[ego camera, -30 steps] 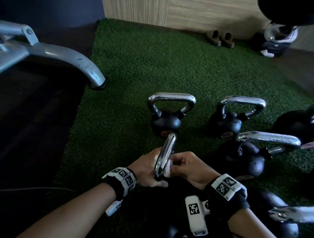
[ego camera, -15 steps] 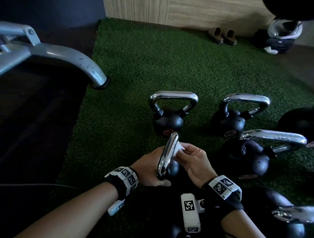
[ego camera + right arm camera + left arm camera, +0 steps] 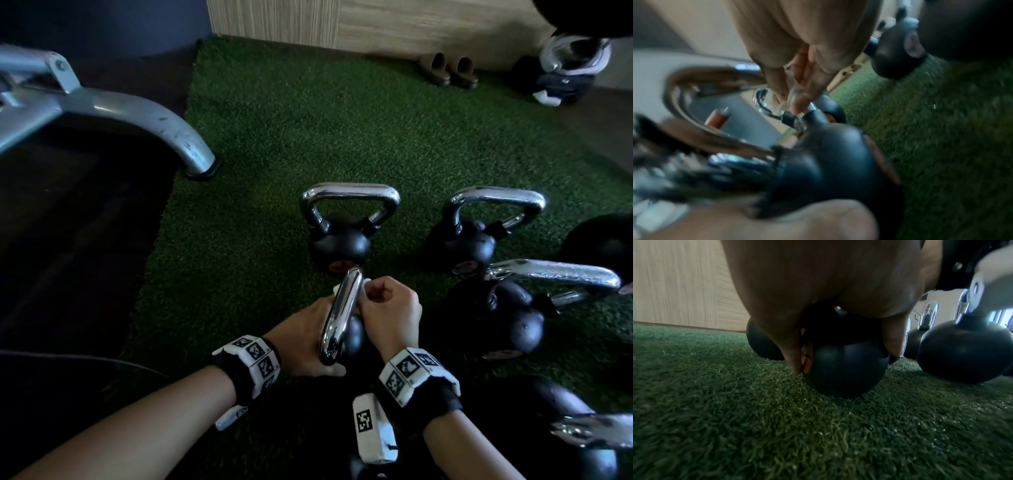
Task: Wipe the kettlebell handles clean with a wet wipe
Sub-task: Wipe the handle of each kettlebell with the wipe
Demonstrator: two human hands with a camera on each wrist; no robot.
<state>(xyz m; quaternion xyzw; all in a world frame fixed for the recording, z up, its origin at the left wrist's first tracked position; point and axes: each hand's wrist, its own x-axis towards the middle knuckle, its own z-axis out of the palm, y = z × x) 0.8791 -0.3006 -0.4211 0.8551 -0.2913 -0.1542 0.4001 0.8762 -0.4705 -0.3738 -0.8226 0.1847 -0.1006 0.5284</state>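
Note:
A small black kettlebell (image 3: pixel 352 337) with a chrome handle (image 3: pixel 340 315) stands on the green turf in front of me. My left hand (image 3: pixel 303 337) grips the near end of the handle, its fingers reaching down onto the black ball (image 3: pixel 844 365). My right hand (image 3: pixel 390 313) is curled round the far leg of the handle with a white wet wipe (image 3: pixel 364 283) pinched against the chrome. In the blurred right wrist view the fingertips (image 3: pixel 797 104) press the wipe where the handle meets the ball (image 3: pixel 830 162).
Two more kettlebells (image 3: pixel 342 236) (image 3: pixel 479 233) stand behind on the turf (image 3: pixel 274 137), others (image 3: pixel 513 308) crowd the right. A grey machine foot (image 3: pixel 164 133) rests at the turf's left edge on dark floor. Slippers (image 3: pixel 448 70) lie by the wooden wall.
My right hand has slid with the wipe from the handle's near part up to its far end, and its fingers have curled tighter. The left hand has stayed put.

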